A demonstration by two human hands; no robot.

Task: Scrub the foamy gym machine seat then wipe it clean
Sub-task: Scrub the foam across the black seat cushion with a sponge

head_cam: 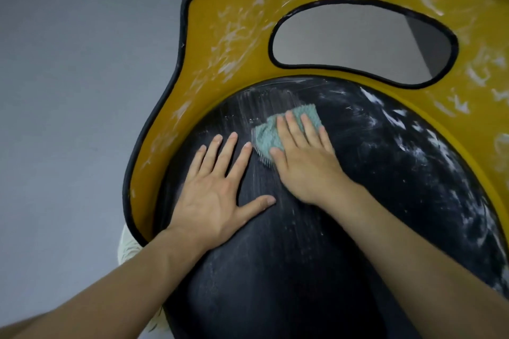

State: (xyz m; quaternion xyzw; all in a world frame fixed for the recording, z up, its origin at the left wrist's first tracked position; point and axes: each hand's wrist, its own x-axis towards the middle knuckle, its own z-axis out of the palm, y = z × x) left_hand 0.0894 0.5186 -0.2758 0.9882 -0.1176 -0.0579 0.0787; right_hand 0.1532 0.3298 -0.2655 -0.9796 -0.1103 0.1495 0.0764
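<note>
1. While foam streaks thin out on its near left part, the black padded gym machine seat (pixel 289 256) fills the lower centre, its long axis running from the person toward the yellow black-edged plastic frame (pixel 220 36).
2. Thick white foam (pixel 413 146) lies to the right of both hands; the right hand (pixel 303 162) is nearer it.
3. That hand presses flat, fingers extended, on a teal bristled scrubbing pad (pixel 270 132).
4. Open and empty, the left hand (pixel 220 187) braces on the seat, just beside the pad.
5. Grey floor (pixel 68 91) lies beyond.
</note>
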